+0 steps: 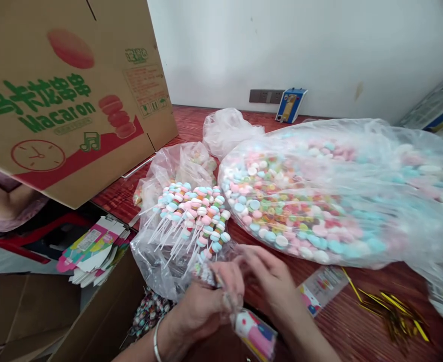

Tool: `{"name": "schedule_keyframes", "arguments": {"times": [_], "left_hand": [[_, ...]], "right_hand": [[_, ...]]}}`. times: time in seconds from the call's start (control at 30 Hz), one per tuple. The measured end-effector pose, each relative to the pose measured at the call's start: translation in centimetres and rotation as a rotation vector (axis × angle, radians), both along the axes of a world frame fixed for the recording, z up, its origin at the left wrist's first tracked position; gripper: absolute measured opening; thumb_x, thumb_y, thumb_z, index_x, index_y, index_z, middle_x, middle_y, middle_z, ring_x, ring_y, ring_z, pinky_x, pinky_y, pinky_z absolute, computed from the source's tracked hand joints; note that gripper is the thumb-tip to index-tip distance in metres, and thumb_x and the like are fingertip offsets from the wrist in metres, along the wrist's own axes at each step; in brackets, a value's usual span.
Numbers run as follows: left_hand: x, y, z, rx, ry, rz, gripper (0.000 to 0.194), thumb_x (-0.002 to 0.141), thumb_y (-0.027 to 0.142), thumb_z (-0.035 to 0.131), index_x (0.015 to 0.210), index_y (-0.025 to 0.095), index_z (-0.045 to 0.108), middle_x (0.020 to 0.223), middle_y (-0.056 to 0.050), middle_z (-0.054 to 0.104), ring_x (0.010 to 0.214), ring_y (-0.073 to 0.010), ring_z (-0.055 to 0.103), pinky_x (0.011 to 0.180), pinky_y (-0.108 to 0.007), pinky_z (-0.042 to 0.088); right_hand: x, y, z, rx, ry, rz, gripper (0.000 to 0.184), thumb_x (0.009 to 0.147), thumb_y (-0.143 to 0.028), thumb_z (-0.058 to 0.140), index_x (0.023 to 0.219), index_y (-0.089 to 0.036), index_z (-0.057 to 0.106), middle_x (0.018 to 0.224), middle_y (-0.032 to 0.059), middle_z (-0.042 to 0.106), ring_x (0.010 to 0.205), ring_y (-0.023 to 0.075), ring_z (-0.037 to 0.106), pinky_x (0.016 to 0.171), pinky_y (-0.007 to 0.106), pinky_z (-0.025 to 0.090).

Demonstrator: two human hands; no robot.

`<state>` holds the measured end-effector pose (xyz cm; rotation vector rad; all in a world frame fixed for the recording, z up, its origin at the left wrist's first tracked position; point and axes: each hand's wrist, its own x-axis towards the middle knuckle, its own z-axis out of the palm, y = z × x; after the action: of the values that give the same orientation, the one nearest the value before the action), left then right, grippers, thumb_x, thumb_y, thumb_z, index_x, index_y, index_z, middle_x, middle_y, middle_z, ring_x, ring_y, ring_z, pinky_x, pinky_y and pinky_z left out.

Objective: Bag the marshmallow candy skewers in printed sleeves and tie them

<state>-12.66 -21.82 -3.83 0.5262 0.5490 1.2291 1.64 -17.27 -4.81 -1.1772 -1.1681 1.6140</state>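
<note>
Head view, looking down at a red wooden desk (195,120) with two bare hands at its near edge. The left hand (216,294) is curled closed around a clear wrapper (255,334), whose printed end points toward the wearer; gripping the middle probably keeps it steady. The right hand (272,276) is beside it, fingers half bent and blurred; whether they pinch anything, I cannot tell. Just beyond, candy sticks (195,206) lie on an opened plastic bag, white stems toward the desk's left near corner, perhaps so they are easy to grasp. A large clear bag of loose candies (312,201) fills the desk's right side. Between it and the near edge lie a flat printed pouch (323,286) and gold ties (398,311), seemingly within the right hand's reach. A Macaron carton (74,100) stands at the left edge.
</note>
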Motion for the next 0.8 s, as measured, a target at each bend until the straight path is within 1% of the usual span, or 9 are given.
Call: {"name": "schedule_keyframes", "arguments": {"times": [0.07, 0.17, 0.27, 0.33, 0.43, 0.53, 0.6, 0.67, 0.8], "left_hand": [[-1.8, -1.0, 0.0, 0.024, -0.008, 0.097, 0.022, 0.068, 0.024, 0.088, 0.062, 0.018, 0.068, 0.063, 0.0, 0.053, 0.057, -0.0094, 0.045, 0.052, -0.022, 0.034], [-3.5, -1.8, -0.1, 0.016, -0.013, 0.208, 0.023, 0.07, 0.026, 0.087, 0.061, 0.018, 0.067, 0.063, 0.001, 0.053, 0.056, -0.0084, 0.044, 0.052, -0.02, 0.036], [-4.3, -1.7, 0.3, -0.018, -0.023, 0.272, 0.027, 0.07, 0.031, 0.086, 0.062, 0.017, 0.065, 0.064, 0.002, 0.053, 0.054, -0.0072, 0.041, 0.051, -0.02, 0.037], [-4.3, -1.2, 0.7, -0.061, -0.046, 0.29, 0.029, 0.069, 0.026, 0.087, 0.062, 0.016, 0.061, 0.064, 0.003, 0.052, 0.052, -0.0056, 0.038, 0.05, -0.019, 0.037], [-3.4, 0.1, 0.9, -0.162, -0.113, 0.291, 0.033, 0.067, 0.02, 0.088, 0.063, 0.015, 0.055, 0.063, 0.005, 0.048, 0.048, -0.0033, 0.032, 0.047, -0.017, 0.034], [-1.2, 1.9, 0.6, -0.29, -0.203, 0.248, 0.039, 0.063, 0.023, 0.092, 0.068, 0.015, 0.054, 0.057, 0.008, 0.041, 0.046, -0.0018, 0.031, 0.043, -0.014, 0.03], [0.7, 3.1, 0.1, -0.355, -0.236, 0.213, 0.042, 0.06, 0.023, 0.093, 0.069, 0.015, 0.053, 0.056, 0.009, 0.04, 0.046, -0.0015, 0.034, 0.043, -0.014, 0.03], [2.8, 4.1, -0.6, -0.374, -0.241, 0.174, 0.042, 0.06, 0.021, 0.093, 0.069, 0.015, 0.053, 0.059, 0.008, 0.043, 0.047, -0.0013, 0.038, 0.043, -0.014, 0.031], [6.7, 5.1, -2.0, -0.366, -0.207, 0.051, 0.038, 0.063, 0.019, 0.091, 0.073, 0.016, 0.054, 0.062, 0.008, 0.047, 0.049, -0.0019, 0.043, 0.044, -0.014, 0.032]], "right_hand": [[-4.7, 1.6, -0.5, -0.138, 0.015, 0.148, 0.037, 0.082, -0.054, 0.063, 0.076, -0.018, 0.067, 0.067, 0.0019, 0.07, 0.048, 0.0142, 0.059, 0.041, 0.023, 0.043], [-10.1, 3.5, -1.7, -0.169, -0.004, 0.156, 0.036, 0.082, -0.05, 0.06, 0.063, -0.02, 0.055, 0.053, -0.0013, 0.062, 0.035, 0.0103, 0.048, 0.032, 0.021, 0.029], [-12.3, 4.3, -2.6, -0.143, -0.013, 0.097, 0.028, 0.082, -0.041, 0.058, 0.063, -0.022, 0.049, 0.049, -0.0045, 0.056, 0.033, 0.0102, 0.044, 0.031, 0.021, 0.027], [-11.9, 4.1, -2.7, -0.103, -0.012, 0.053, 0.025, 0.08, -0.037, 0.059, 0.064, -0.023, 0.047, 0.048, -0.0059, 0.053, 0.037, 0.0107, 0.046, 0.033, 0.021, 0.031], [-8.1, 3.0, -1.8, -0.031, 0.013, 0.016, 0.023, 0.084, -0.039, 0.058, 0.071, -0.022, 0.052, 0.057, -0.0042, 0.058, 0.047, 0.0116, 0.051, 0.044, 0.022, 0.041], [-0.8, 0.9, -0.2, 0.141, -0.025, -0.043, 0.025, 0.091, -0.045, 0.056, 0.094, -0.02, 0.062, 0.067, -0.0025, 0.061, 0.052, 0.0127, 0.055, 0.051, 0.024, 0.047], [4.9, -1.1, 0.9, 0.339, -0.227, -0.228, 0.026, 0.094, -0.042, 0.055, 0.104, -0.021, 0.067, 0.062, -0.0036, 0.057, 0.052, 0.013, 0.055, 0.051, 0.022, 0.047], [10.2, -3.7, 1.7, 0.488, -0.482, -0.359, 0.023, 0.093, -0.038, 0.058, 0.105, -0.023, 0.071, 0.067, -0.0008, 0.064, 0.056, 0.0142, 0.06, 0.053, 0.021, 0.05], [16.6, -9.0, 1.8, 0.599, -0.719, -0.414, 0.023, 0.093, -0.035, 0.059, 0.107, -0.027, 0.074, 0.08, 0.0027, 0.073, 0.062, 0.0158, 0.068, 0.057, 0.02, 0.055]]}}
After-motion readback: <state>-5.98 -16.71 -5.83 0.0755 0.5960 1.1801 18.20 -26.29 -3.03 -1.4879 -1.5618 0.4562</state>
